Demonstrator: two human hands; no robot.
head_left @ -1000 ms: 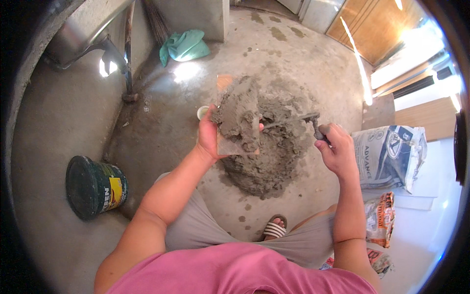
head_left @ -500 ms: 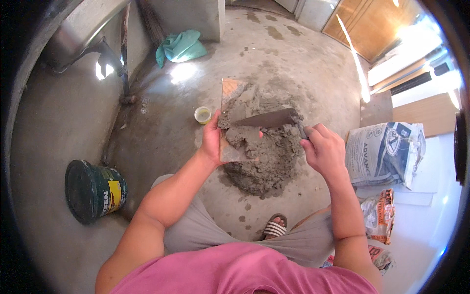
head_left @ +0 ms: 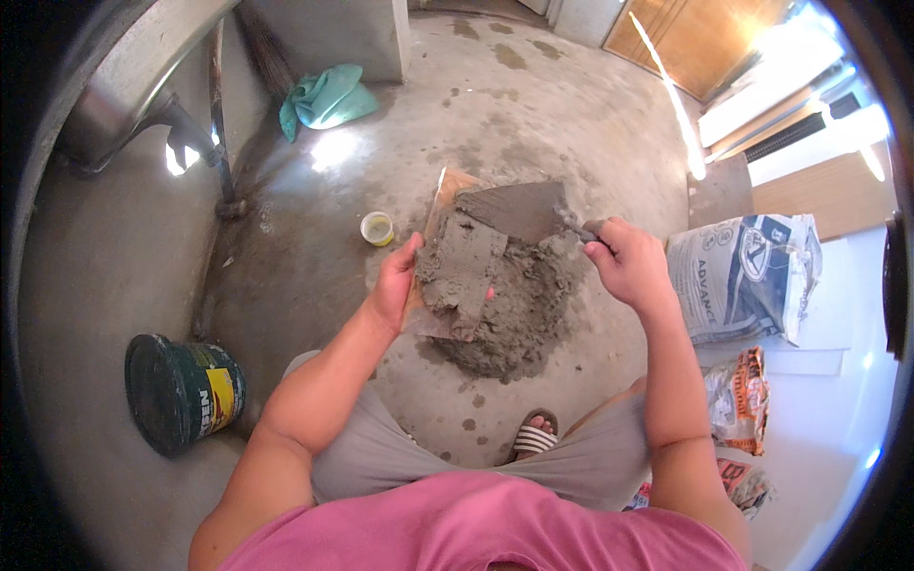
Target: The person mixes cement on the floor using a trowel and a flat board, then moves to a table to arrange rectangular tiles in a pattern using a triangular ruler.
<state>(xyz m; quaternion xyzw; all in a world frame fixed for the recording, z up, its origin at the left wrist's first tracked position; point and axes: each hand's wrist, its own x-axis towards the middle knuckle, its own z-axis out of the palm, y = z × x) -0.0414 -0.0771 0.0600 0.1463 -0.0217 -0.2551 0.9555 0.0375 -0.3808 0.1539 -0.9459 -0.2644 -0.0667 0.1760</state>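
My left hand [head_left: 390, 293] is closed on the edge of a flat brown tile [head_left: 458, 179], held tilted above the floor. A fingertip shows at its right side. Wet grey mortar [head_left: 461, 262] covers much of the tile's upper face. In my right hand [head_left: 630, 265] is the handle of a pointed trowel, whose mortar-smeared blade [head_left: 519, 209] lies over the tile's far end and points left. Below and to the right of the tile, a heap of wet mortar [head_left: 524, 338] rests on the concrete floor, partly hidden by it.
A small yellow-rimmed tub [head_left: 377, 228] stands left of the tile. A dark green bucket [head_left: 183, 392] is at the left. Cement bags, including a large grey one [head_left: 738, 276], line the right side. A turquoise sack [head_left: 328, 97] lies by the far wall.
The trowel blade has moved away from me, toward the tile's far end. The mortar on the tile now looks flatter and more spread. The tile has turned slightly.
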